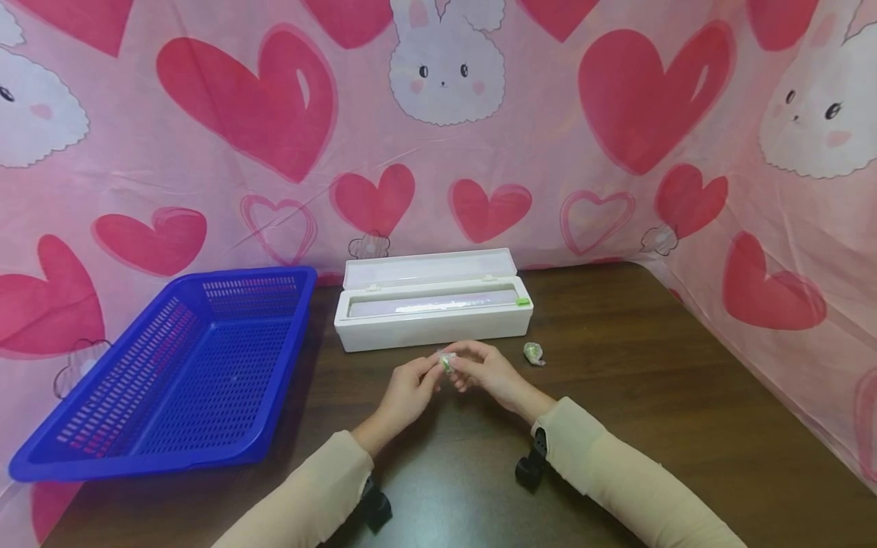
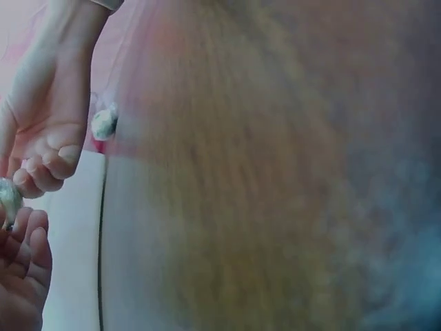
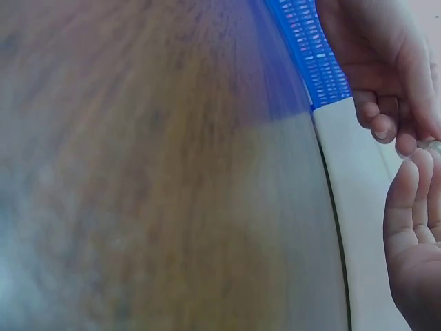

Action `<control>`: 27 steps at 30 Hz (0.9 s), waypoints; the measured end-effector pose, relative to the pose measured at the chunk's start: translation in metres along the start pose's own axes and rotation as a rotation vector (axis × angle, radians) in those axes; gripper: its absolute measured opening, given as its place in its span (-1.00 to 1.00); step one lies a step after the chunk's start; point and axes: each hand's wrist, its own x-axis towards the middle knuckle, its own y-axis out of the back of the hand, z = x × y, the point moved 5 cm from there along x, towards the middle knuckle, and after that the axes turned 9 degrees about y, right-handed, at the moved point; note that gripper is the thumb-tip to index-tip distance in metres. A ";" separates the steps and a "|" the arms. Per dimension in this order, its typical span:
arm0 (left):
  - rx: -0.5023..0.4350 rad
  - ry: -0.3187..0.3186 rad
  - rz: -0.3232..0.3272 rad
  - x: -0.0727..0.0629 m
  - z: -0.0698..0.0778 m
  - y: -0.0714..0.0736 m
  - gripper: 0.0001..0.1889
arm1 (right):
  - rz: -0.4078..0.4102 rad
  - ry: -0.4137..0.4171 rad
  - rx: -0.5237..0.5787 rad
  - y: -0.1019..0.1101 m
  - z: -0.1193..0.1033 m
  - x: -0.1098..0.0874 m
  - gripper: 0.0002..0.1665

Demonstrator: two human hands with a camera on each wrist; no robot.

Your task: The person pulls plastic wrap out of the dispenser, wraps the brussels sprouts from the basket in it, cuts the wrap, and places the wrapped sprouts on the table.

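Both hands meet over the table just in front of a long white box (image 1: 432,331). Between their fingertips is a small green-and-white bundle in clear plastic wrap (image 1: 447,362). My left hand (image 1: 409,388) pinches it from the left, and my right hand (image 1: 495,374) pinches it from the right. In the left wrist view the wrapped bundle (image 2: 9,196) shows at the left edge, partly hidden by fingers. A second wrapped bundle (image 1: 533,353) of similar size lies on the table to the right of my right hand.
The box's lid (image 1: 432,269) stands raised at the back, and a small green piece (image 1: 523,302) sits on its right end. A blue plastic basket (image 1: 164,461) with slotted sides stands at the left. Behind the brown table (image 1: 651,426) hangs a pink heart-patterned cloth (image 1: 548,137).
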 end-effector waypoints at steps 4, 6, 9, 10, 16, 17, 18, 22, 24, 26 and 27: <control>0.003 0.028 -0.047 0.002 -0.001 -0.002 -0.77 | -0.083 0.022 -0.036 -0.003 -0.001 0.000 -0.48; -0.020 0.075 -0.094 0.003 -0.002 -0.003 -0.78 | -0.123 0.040 -0.069 -0.004 -0.001 -0.001 -0.46; -0.060 0.141 -0.151 0.005 -0.002 -0.004 -0.75 | -0.154 0.064 -0.120 -0.007 -0.010 -0.003 -0.48; -0.067 0.156 -0.161 0.005 -0.002 -0.004 -0.74 | -0.154 0.065 -0.131 -0.009 -0.013 -0.003 -0.51; -0.081 0.205 -0.181 0.004 -0.004 -0.005 -0.70 | -0.132 0.066 -0.205 -0.010 -0.017 -0.003 -0.69; -0.096 0.215 -0.188 0.003 -0.005 -0.006 -0.69 | -0.128 0.074 -0.214 -0.009 -0.014 -0.002 -0.70; -0.115 0.223 -0.198 0.003 -0.005 -0.006 -0.69 | -0.122 0.081 -0.217 -0.008 -0.011 -0.002 -0.71; -0.199 0.235 -0.246 0.003 -0.008 -0.009 -0.71 | -0.117 0.098 -0.153 -0.005 -0.007 -0.001 -0.67; -0.220 0.241 -0.259 0.004 -0.010 -0.009 -0.71 | -0.142 0.104 -0.091 -0.006 -0.007 -0.001 -0.62; -0.230 0.251 -0.262 0.005 -0.011 -0.009 -0.70 | -0.178 0.105 -0.039 -0.007 -0.007 -0.001 -0.56; -0.232 0.258 -0.261 0.005 -0.011 -0.009 -0.70 | -0.193 0.106 -0.024 -0.008 -0.008 -0.001 -0.53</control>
